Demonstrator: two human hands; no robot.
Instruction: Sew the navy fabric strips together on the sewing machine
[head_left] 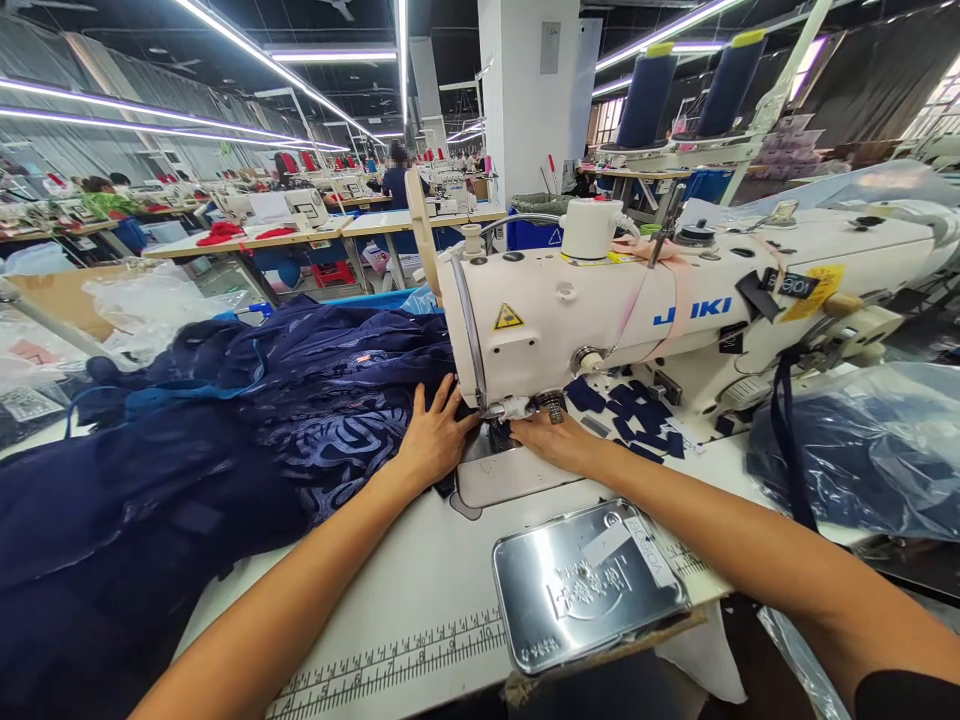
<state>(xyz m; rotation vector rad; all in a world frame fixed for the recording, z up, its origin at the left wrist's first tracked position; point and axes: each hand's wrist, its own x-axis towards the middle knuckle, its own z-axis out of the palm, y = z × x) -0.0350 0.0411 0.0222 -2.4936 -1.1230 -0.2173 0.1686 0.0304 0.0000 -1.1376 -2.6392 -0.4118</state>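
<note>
A white JUKI sewing machine (675, 300) stands on the white table (405, 590). A large heap of dark navy fabric (225, 440) with patterned lace lies to its left. My left hand (433, 432) rests flat on the fabric's edge just left of the needle, fingers spread. My right hand (555, 438) lies under the machine head beside the presser foot (504, 410), fingers pressing down near the needle plate (510, 470). Whether it pinches the cloth is hidden.
Small navy cut pieces (637, 415) lie behind the machine arm. A metal tin lid (589, 585) sits at the table's front edge by a printed ruler (390, 660). A plastic bag of navy cloth (862, 450) lies right. Two thread cones (649, 95) stand behind. Other workstations and people fill the background.
</note>
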